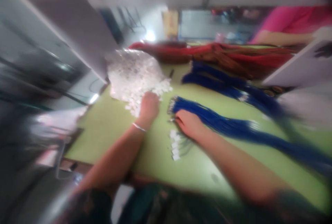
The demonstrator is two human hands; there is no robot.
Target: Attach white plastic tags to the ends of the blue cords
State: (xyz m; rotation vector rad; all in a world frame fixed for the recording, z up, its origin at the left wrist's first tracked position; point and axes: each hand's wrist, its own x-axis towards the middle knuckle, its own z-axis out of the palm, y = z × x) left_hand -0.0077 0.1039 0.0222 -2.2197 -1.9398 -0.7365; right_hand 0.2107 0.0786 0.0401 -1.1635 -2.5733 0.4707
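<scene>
My left hand [150, 106] reaches to the near edge of a heap of small white plastic pieces [135, 104], its fingers turned away and blurred. More of these pieces fill a clear plastic bag [129, 65] behind it. My right hand [190, 123] is closed in a pinch beside the tips of a bundle of blue wires [223, 123]. A thin wire end pokes out left of its fingertips. Just below that hand, several white connectors [175, 145] with wires attached lie in a short column on the green table [155, 161].
A second bundle of blue wires [212, 78] lies farther back, with red and brown wires [220, 53] beyond it. White panels stand at the left [70, 27] and right [298, 61]. Across the table, a person in a pink sleeve [282, 20] rests an arm.
</scene>
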